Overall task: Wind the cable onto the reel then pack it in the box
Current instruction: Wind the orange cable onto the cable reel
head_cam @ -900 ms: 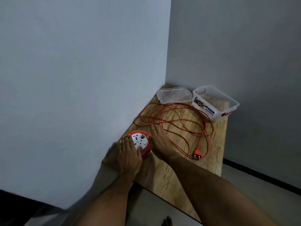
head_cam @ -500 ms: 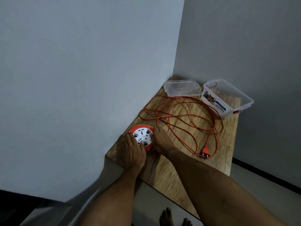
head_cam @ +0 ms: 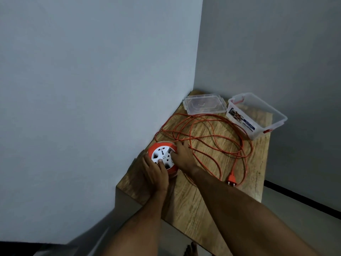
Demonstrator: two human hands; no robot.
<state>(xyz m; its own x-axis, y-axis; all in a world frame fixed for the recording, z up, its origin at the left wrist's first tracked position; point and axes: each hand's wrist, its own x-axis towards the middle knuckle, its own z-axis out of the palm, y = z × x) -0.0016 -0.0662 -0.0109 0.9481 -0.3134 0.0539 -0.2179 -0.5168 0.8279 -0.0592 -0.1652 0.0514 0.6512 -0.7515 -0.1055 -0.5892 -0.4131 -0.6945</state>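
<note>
An orange cable reel (head_cam: 160,147) with a white socket face lies flat on the wooden table (head_cam: 199,198), near the left wall. My left hand (head_cam: 156,173) holds its near rim, thumb on the white face. My right hand (head_cam: 182,157) grips the reel's right edge, fingers curled over the face. The orange cable (head_cam: 212,139) lies unwound in loose loops across the table, ending in an orange plug (head_cam: 231,180). A clear plastic box (head_cam: 258,115) with red latches stands open at the far right corner.
The box's clear lid (head_cam: 203,105) lies flat in the far corner beside the box. Walls close the table in on the left and at the back. The table's near and right edges drop to the floor, where a foot (head_cam: 191,251) shows.
Both hands lay beside the reel before; now they have closed onto it, the left thumb and right fingers reaching onto the white face. My view has shifted slightly.
</note>
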